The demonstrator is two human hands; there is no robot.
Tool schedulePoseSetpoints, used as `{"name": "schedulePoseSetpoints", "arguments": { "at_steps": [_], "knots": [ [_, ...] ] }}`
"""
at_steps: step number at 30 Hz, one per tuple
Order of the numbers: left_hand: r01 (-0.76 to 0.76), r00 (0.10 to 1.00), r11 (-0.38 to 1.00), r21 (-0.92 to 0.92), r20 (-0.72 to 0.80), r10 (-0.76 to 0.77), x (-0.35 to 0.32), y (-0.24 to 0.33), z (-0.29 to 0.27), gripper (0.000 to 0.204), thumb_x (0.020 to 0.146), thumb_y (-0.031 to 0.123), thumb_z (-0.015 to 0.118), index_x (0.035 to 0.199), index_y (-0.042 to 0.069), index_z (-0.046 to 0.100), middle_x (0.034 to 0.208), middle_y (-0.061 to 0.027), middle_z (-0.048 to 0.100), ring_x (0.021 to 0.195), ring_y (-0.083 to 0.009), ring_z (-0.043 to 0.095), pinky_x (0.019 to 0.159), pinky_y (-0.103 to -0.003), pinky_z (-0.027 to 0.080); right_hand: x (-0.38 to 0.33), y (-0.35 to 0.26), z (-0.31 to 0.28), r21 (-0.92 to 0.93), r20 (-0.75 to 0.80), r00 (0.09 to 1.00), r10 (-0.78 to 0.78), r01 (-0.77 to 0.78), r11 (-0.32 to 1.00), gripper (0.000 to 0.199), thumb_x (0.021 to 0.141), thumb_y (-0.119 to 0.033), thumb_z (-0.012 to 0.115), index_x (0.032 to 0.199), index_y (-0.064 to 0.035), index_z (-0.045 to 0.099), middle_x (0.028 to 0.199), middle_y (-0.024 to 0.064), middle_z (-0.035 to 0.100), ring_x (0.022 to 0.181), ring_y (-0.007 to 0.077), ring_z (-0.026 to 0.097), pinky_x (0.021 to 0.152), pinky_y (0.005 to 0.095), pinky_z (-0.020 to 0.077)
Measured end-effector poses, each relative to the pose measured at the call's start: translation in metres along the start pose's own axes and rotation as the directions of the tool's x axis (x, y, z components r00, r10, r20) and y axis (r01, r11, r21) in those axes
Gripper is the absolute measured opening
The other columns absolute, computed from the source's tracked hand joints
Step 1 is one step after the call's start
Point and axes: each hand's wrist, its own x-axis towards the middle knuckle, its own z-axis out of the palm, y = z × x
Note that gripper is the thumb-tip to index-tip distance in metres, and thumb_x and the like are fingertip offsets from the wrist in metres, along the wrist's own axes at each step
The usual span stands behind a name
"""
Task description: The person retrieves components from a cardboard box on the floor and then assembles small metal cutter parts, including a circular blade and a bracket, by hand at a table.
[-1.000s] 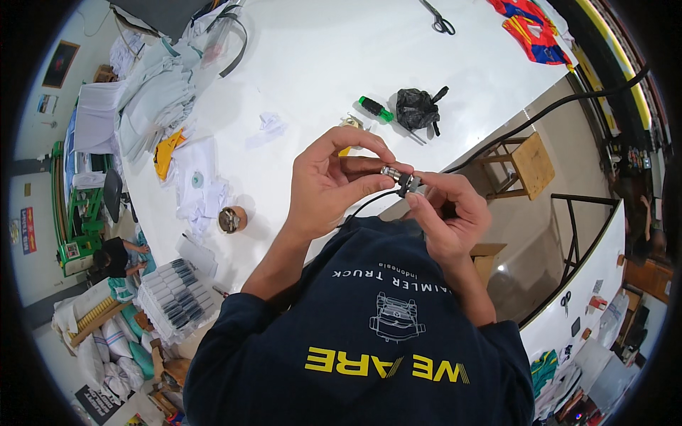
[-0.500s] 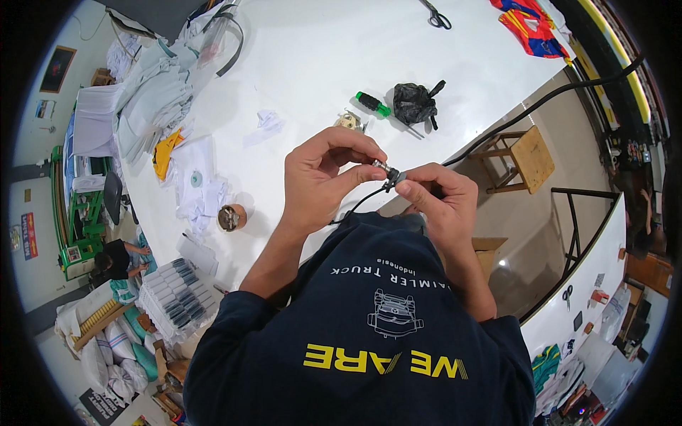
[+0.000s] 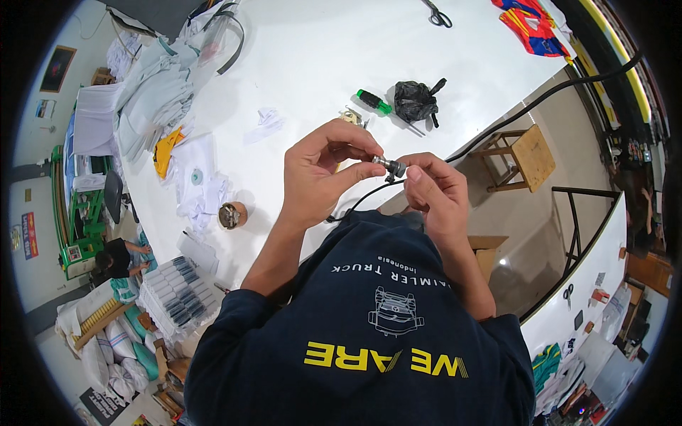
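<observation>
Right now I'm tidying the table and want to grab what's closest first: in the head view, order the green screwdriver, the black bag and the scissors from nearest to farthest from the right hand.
1. Green screwdriver, just beyond the right hand, slightly left.
2. Black bag, beside the screwdriver; nearly as close, hard to separate.
3. Scissors, at the table's far edge.

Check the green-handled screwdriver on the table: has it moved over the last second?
No. The green-handled screwdriver lies left of the black bag as before; only the camera shifted.
</observation>
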Motion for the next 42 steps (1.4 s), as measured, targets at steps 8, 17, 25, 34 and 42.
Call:
{"name": "schedulePoseSetpoints", "arguments": {
  "at_steps": [8, 17, 25, 34, 42],
  "knots": [
    [0.006, 1.000, 0.999, 0.046, 0.019, -0.007, -0.004, -0.001, 0.004, 0.034, 0.078, -0.016, 0.079, 0.108, -0.005, 0.067, 0.106, -0.0141, 0.068, 0.098, -0.0197, 0.070, 0.087, -0.033, 0.060, 0.001, 0.004, 0.003, -0.006, 0.029, 1.000, 0.010, -0.010, 1.000, 0.021, 0.102, -0.017, 0.068, 0.114, -0.0003, 0.068, 0.073, -0.0059, 0.050, 0.060, 0.0013, 0.037, 0.051, 0.0212, 0.0283],
    [-0.018, 0.997, 0.995, 0.103, 0.081, 0.010, -0.005, -0.003, 0.009, 0.031, 0.079, -0.015, 0.079, 0.107, -0.003, 0.071, 0.106, -0.0132, 0.069, 0.099, -0.0188, 0.069, 0.087, -0.031, 0.057, 0.006, 0.007, -0.004, 0.206, 0.199, 0.978, 0.068, -0.110, 0.972, 0.010, 0.100, -0.013, 0.062, 0.098, -0.0033, 0.060, 0.071, -0.0049, 0.047, 0.058, 0.0029, 0.035, 0.050, 0.0227, 0.0245],
    [-0.058, 0.990, 0.961, 0.271, 0.139, 0.021, -0.003, -0.002, 0.008, 0.021, 0.081, -0.008, 0.079, 0.099, -0.001, 0.073, 0.098, -0.0111, 0.072, 0.088, -0.0172, 0.072, 0.080, -0.028, 0.059, 0.003, 0.007, -0.002, 0.200, 0.122, 0.991, 0.061, -0.085, 0.976, 0.011, 0.100, -0.013, 0.061, 0.097, -0.0027, 0.061, 0.070, -0.0049, 0.046, 0.057, 0.0028, 0.035, 0.051, 0.0226, 0.0238],
    [0.091, 0.986, 0.978, 0.186, 0.123, -0.115, -0.008, 0.001, 0.008, 0.019, 0.083, -0.009, 0.078, 0.100, -0.003, 0.071, 0.099, -0.0108, 0.071, 0.092, -0.0169, 0.069, 0.082, -0.029, 0.057, 0.002, 0.010, -0.004, 0.139, 0.120, 0.992, 0.040, -0.057, 0.989, 0.012, 0.099, -0.012, 0.062, 0.097, -0.0008, 0.062, 0.068, -0.0054, 0.045, 0.056, 0.0032, 0.035, 0.051, 0.0235, 0.0238],
    [-0.044, 0.984, 0.952, 0.303, 0.178, -0.012, -0.007, 0.000, 0.002, 0.019, 0.084, -0.009, 0.077, 0.101, -0.002, 0.071, 0.099, -0.0102, 0.070, 0.092, -0.0167, 0.068, 0.082, -0.029, 0.057, 0.003, 0.013, -0.006, 0.220, 0.144, 0.985, 0.095, -0.125, 0.968, 0.012, 0.099, -0.011, 0.062, 0.096, 0.0004, 0.063, 0.069, -0.0050, 0.046, 0.057, 0.0029, 0.036, 0.051, 0.0236, 0.0240]
  ]
}}
